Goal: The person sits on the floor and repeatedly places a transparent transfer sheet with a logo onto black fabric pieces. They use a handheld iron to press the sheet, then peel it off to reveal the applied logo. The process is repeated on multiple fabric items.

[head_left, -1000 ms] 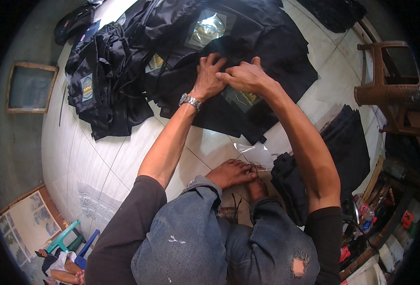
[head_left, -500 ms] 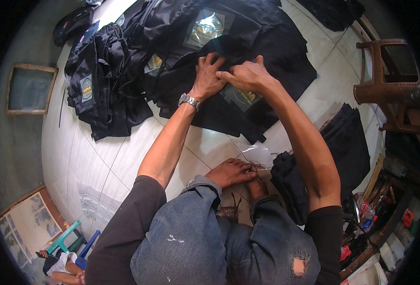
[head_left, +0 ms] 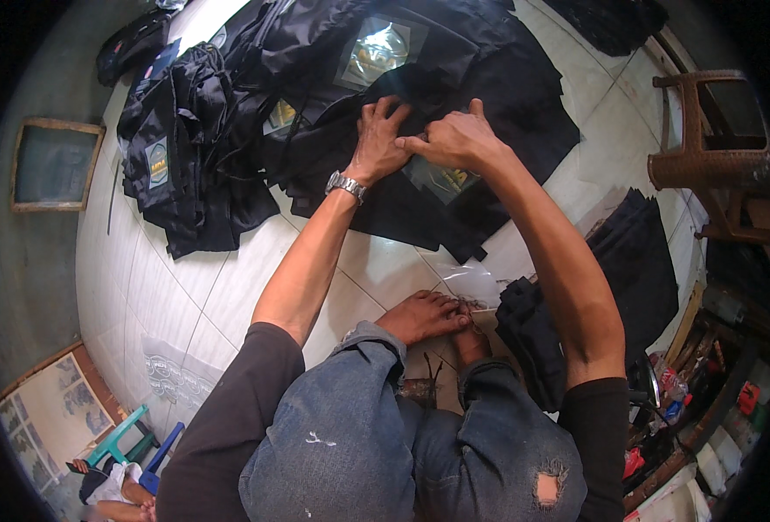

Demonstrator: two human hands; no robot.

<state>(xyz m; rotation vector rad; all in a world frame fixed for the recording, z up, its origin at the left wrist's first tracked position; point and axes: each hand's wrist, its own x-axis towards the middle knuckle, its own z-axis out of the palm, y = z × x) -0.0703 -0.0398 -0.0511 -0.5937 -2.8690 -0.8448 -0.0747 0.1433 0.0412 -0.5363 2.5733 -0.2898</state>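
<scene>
My left hand (head_left: 379, 141), with a metal watch on its wrist, presses on a black cloth piece (head_left: 515, 96), fingers spread and bent. Close beside it, my right hand (head_left: 459, 139) is curled, its thumb reaching toward the left hand. Whatever its fingers grip is hidden. Under and just below the right hand lies a clear film square with a printed emblem (head_left: 444, 178), on the black cloth. Another clear film with a shiny emblem (head_left: 381, 52) lies farther up the pile. A third emblem (head_left: 280, 115) shows partly, left of my left hand.
Bunched black cloth pieces (head_left: 198, 148) lie at the left. A stack of black cloth (head_left: 637, 270) rests by my right arm. At the right stands a brown plastic stool (head_left: 711, 161); cluttered items (head_left: 689, 400) sit below it. A person's legs (head_left: 124, 496) show at lower left.
Almost nothing differs; both hands stay at the same spot on the black cloth, with only a very slight shift of the right hand's fingers.
</scene>
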